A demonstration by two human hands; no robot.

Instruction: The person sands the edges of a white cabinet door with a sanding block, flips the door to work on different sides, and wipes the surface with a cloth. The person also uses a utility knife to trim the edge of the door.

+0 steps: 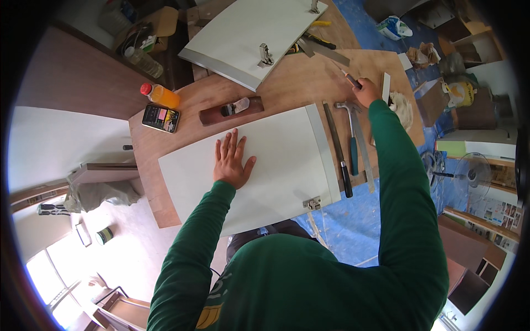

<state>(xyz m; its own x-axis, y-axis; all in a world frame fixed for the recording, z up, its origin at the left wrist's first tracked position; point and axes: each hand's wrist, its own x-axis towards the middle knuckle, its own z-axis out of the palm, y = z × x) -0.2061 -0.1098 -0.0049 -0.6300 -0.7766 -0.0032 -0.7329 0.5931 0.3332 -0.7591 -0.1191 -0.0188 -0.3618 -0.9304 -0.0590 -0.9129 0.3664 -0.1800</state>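
Observation:
My left hand (232, 163) lies flat, fingers spread, on a white cabinet door panel (276, 171) in front of me. The panel has a grey strip along its right end and a metal hinge (312, 203) at its near right corner. Out to the right, my right hand (366, 92) is closed around the dark handle of a screwdriver (351, 79). Its thin shaft points far and left, over the wooden table. Closest to that hand lie a claw hammer (353, 144) with a teal grip, a black-handled file (337, 146) and a flat metal strip (363, 146).
Beyond the panel lie a wooden hand plane (210, 116), a phone (160, 118) and an orange drink bottle (160, 95). A second white door (243, 41) with hinges rests at the far side of the table (149, 182). Blue sheeting (353, 220) covers the floor; a fan (472, 171) stands right.

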